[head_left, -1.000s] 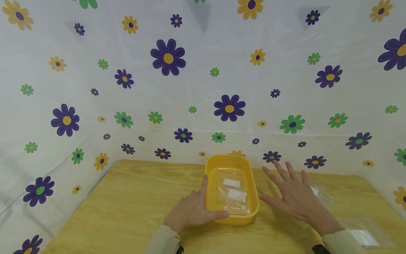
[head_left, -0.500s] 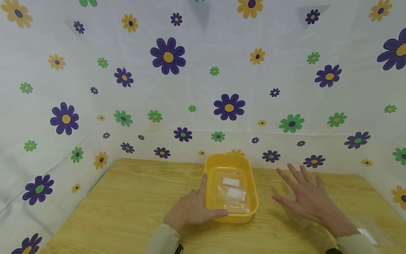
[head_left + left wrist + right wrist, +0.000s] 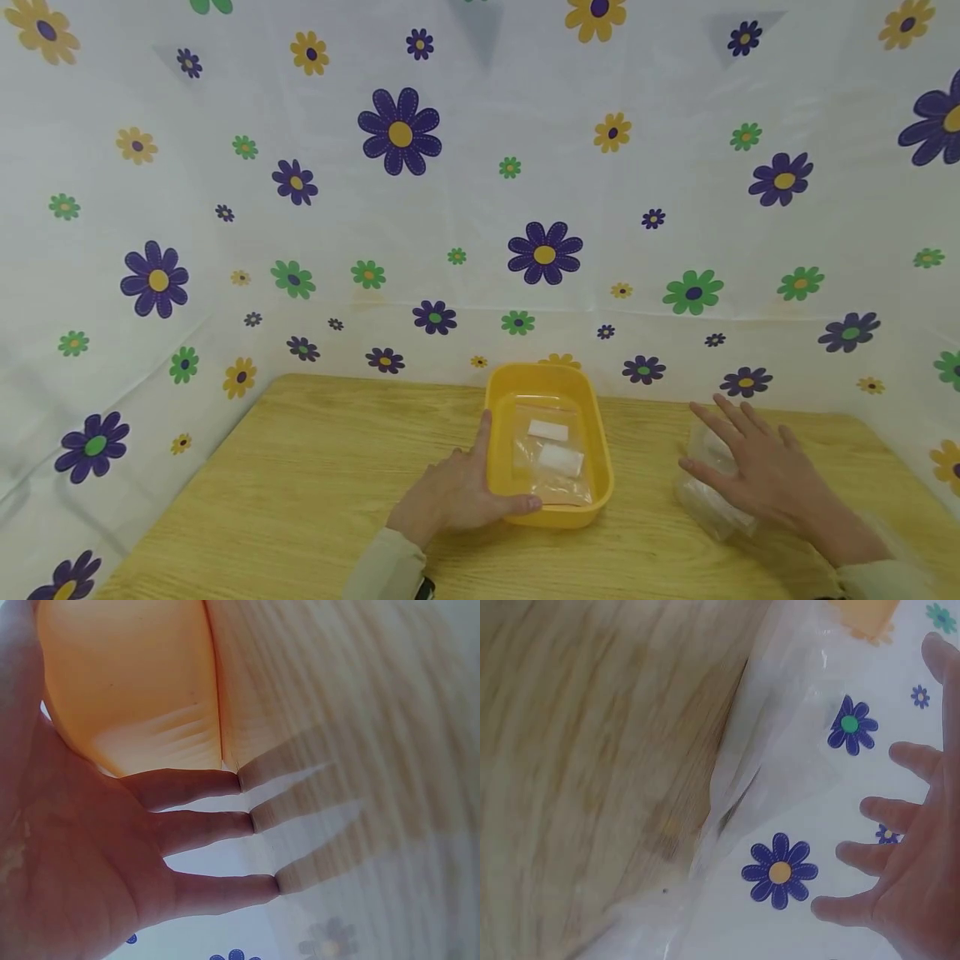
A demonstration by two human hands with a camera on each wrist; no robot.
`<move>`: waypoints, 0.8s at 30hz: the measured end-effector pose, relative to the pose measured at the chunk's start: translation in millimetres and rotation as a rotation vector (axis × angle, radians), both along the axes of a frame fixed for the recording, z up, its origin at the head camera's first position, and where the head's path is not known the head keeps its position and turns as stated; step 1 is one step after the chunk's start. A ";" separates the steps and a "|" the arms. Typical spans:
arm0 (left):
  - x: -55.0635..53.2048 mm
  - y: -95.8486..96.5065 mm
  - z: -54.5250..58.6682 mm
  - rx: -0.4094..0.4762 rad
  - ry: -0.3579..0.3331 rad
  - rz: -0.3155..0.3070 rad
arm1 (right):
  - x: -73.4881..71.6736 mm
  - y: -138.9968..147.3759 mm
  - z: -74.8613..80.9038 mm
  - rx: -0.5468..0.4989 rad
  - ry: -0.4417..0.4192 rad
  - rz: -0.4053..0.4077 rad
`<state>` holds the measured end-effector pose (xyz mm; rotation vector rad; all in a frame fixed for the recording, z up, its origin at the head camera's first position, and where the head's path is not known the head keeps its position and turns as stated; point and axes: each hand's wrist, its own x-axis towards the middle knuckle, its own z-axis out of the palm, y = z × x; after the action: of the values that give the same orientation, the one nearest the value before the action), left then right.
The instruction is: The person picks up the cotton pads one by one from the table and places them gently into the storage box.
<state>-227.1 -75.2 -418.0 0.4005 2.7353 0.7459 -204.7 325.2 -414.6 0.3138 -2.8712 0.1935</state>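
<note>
A yellow plastic box point(image 3: 605, 492) stands on the table. Inside it lies a clear plastic bag point(image 3: 525, 467) with two white pieces. My left hand point(image 3: 453, 496) rests against the box's near left corner, thumb over the near rim and index finger along the left side. In the left wrist view, straight fingers point(image 3: 217, 892) of that hand meet the tabletop beside the box. To the right, my right hand point(image 3: 772, 475) hovers with fingers spread above clear plastic bags point(image 3: 701, 504). The right wrist view shows clear film point(image 3: 757, 742) apart from those fingers.
The wooden table point(image 3: 322, 467) extends left and right of the box. A white cloth point(image 3: 465, 200) printed with flowers hangs behind it and at both sides. Faint clear plastic point(image 3: 892, 542) shows by the right sleeve.
My right hand has moved right, from beside the box to over the clear bags, its fingers still spread. The left hand and the box have stayed in place.
</note>
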 end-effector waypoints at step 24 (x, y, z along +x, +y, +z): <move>0.4 0.1 0.2 -0.013 -0.007 -0.006 | -16.7 49.9 -15.4 -0.363 -0.165 -0.023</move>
<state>-226.7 -75.1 -417.8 0.4016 2.7296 0.7265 -221.4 375.1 -430.0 0.2009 -2.9187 0.7558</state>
